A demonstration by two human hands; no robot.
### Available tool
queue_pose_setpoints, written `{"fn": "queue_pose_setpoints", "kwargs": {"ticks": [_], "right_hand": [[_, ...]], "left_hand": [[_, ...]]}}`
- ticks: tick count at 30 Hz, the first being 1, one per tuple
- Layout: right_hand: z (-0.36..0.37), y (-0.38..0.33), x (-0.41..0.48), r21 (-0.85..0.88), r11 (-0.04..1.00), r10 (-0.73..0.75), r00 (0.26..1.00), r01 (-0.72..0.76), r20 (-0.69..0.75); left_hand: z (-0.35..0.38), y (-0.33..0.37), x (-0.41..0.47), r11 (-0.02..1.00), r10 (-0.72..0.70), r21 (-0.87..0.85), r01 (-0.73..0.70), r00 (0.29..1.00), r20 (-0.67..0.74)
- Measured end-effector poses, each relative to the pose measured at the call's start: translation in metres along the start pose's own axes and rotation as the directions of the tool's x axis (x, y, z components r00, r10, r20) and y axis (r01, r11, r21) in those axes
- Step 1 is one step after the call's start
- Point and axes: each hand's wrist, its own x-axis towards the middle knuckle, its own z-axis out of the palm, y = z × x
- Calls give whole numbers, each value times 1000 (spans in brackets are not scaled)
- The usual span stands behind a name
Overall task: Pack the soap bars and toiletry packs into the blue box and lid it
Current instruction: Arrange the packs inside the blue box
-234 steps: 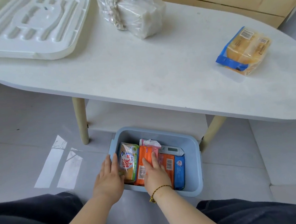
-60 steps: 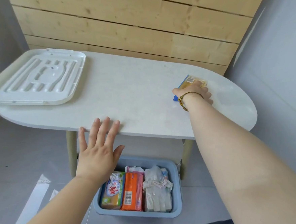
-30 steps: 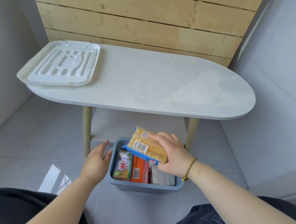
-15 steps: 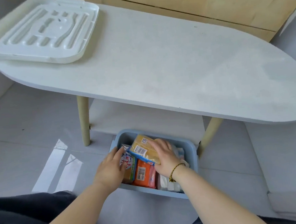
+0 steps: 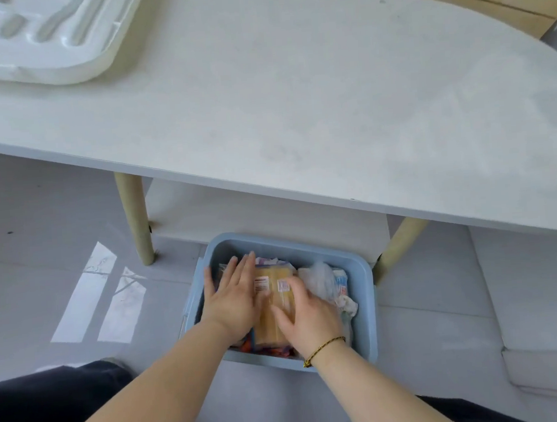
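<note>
The blue box (image 5: 365, 290) stands on the floor below the table's front edge. A yellow soap pack (image 5: 273, 297) lies flat on top of the other packs inside it. My left hand (image 5: 233, 296) presses on the pack's left side with straight fingers. My right hand (image 5: 307, 314) lies flat on its right side. A clear plastic toiletry pack (image 5: 325, 280) fills the right end of the box. Orange packs (image 5: 270, 349) peek out under my hands. The white lid (image 5: 40, 33) lies on the table at the far left.
The white oval table (image 5: 295, 94) overhangs the back of the box. Its wooden legs (image 5: 134, 217) stand left and right of the box. A lower shelf (image 5: 237, 213) sits behind the box. My dark trouser legs (image 5: 47, 408) frame the near floor.
The yellow soap pack has gone from tilted in my right hand to flat on the packs. Both hands now press it down. The camera has moved closer.
</note>
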Motion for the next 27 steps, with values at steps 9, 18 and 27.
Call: {"fn": "queue_pose_setpoints", "kwargs": {"ticks": [9,18,27], "right_hand": [[16,0,2,-95,995,26,998,-22,48],[18,4,7,84,995,37,994,-46,106],[6,6,-2,113,982,137,982,-153,131]], "left_hand": [[2,0,16,986,93,138,-96,995,34],[10,7,17,979,-11,200,24,998,-67],[-3,-20,-3,986,-41,153,60,991,-126]]}}
